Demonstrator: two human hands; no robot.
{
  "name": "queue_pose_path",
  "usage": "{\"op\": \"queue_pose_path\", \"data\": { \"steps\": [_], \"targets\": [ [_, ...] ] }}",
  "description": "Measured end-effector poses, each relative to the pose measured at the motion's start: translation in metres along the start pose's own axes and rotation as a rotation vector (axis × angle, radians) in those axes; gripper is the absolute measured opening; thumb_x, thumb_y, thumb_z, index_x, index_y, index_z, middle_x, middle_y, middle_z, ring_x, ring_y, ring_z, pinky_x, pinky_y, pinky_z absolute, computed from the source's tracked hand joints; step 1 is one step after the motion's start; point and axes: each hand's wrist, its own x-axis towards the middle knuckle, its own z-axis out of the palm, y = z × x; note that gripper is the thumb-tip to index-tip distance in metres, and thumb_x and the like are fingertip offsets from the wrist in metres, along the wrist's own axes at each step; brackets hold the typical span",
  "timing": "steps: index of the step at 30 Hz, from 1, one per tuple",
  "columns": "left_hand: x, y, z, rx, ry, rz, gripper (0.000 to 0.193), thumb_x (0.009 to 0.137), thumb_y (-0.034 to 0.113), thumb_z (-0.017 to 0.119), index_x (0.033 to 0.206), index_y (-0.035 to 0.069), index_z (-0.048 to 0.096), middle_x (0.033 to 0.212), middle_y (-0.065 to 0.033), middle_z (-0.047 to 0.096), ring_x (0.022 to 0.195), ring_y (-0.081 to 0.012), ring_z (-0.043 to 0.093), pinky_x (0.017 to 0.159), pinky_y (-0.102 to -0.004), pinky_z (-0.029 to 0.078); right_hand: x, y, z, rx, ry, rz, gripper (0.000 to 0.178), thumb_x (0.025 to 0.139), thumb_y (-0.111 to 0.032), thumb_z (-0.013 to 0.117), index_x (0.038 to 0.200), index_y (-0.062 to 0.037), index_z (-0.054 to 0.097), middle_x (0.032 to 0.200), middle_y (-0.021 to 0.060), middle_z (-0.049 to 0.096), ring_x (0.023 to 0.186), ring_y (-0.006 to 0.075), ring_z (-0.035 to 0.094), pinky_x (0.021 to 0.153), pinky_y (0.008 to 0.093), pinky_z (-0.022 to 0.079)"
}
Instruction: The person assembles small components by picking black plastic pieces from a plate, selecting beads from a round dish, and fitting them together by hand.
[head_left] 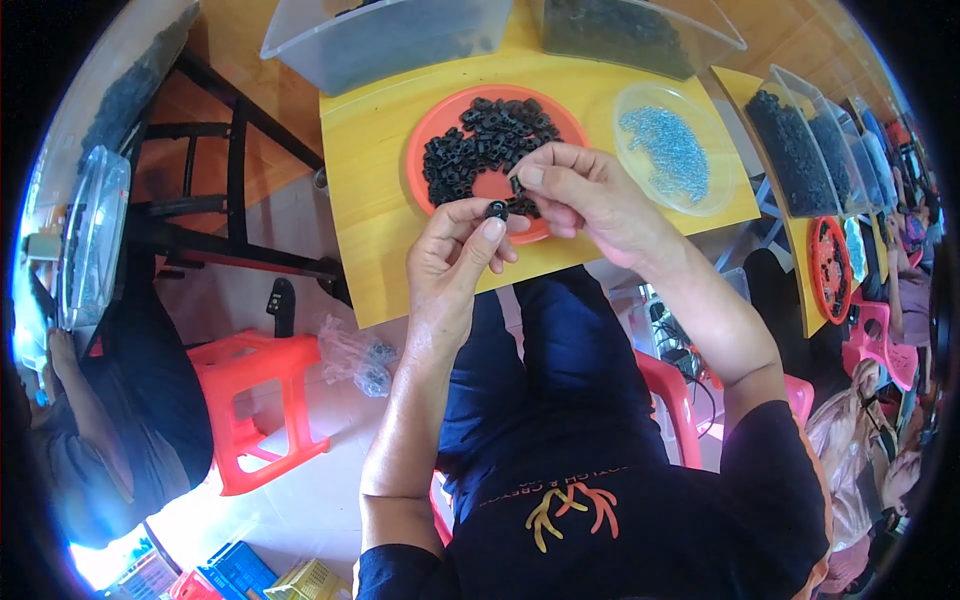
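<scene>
- Our left hand (455, 250) pinches a small black part (496, 210) between thumb and fingers.
- Our right hand (585, 190) pinches another small piece over the orange plate (440, 130) on the yellow bench (375, 200).

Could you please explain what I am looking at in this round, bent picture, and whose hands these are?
There is no machine here: a person wears a wide fisheye camera on the head, looking down, so straight edges bend near the rim. The left hand pinches a small black part between thumb and fingers. The right hand meets it from the other side, fingertips pinched together; whether they hold something is too small to tell. Below them a yellow table carries an orange plate heaped with more black parts, a clear dish of small silvery pieces, and clear bins at the back. An orange stool stands on the floor.
</scene>
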Motion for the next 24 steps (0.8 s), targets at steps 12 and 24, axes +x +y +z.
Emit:
{"op": "queue_pose_path", "data": {
  "steps": [12, 24],
  "targets": [
    [0.011, -0.005, 0.017, 0.017, 0.020, -0.013, 0.017, 0.093, 0.010, 0.065, 0.107, 0.001, 0.062, 0.091, -0.0060, 0.069, 0.073, -0.0079, 0.058, 0.065, -0.0228, 0.047, -0.010, 0.008, -0.004, -0.124, 0.075, -0.100, 0.018, 0.096, -0.021, 0.062, 0.101, -0.0040, 0.065, 0.079, 0.0009, 0.062, 0.059, 0.0030, 0.050, 0.052, 0.0183, 0.040],
    [0.006, -0.009, 0.011, 0.016, 0.000, -0.051, 0.015, 0.092, 0.007, 0.066, 0.105, 0.001, 0.062, 0.089, -0.0062, 0.068, 0.072, -0.0085, 0.059, 0.065, -0.0230, 0.048, -0.009, -0.022, -0.020, -0.509, -0.189, -0.078, 0.017, 0.094, -0.015, 0.064, 0.106, -0.0027, 0.068, 0.090, 0.0032, 0.064, 0.067, 0.0054, 0.057, 0.058, 0.0198, 0.046]
  ]
}}
